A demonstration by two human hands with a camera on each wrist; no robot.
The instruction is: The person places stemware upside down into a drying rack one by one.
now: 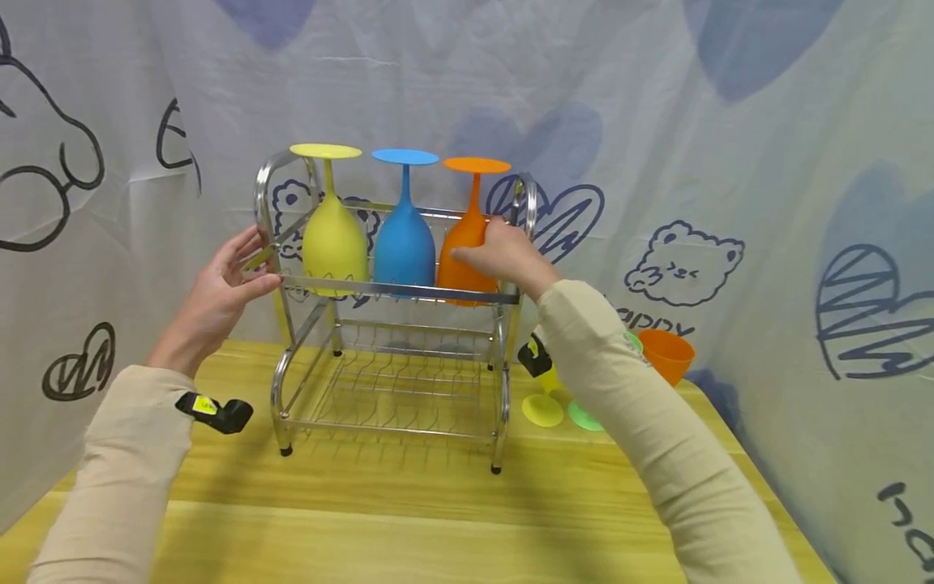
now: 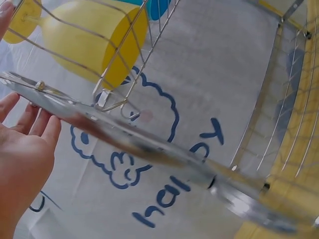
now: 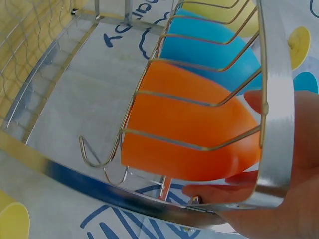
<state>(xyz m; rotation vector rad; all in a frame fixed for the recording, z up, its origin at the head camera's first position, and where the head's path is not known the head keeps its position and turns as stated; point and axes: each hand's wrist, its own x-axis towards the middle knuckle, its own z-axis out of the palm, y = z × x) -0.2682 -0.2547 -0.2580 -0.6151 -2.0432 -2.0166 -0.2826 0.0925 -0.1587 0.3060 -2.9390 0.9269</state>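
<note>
Sleeved arms (image 1: 642,397) extended; right fingers (image 3: 214,193) grip orange goblet (image 3: 184,122).

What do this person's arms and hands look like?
Long, plain cream sleeves reach about to the wrists. The left hand and right hand are bare, without gloves. At each cuff sits a small black device with a bright yellow marking; no cables show.

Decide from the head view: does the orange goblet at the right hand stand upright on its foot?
No: the orange goblet is upside down in the rack, with its round foot at the top.
</note>
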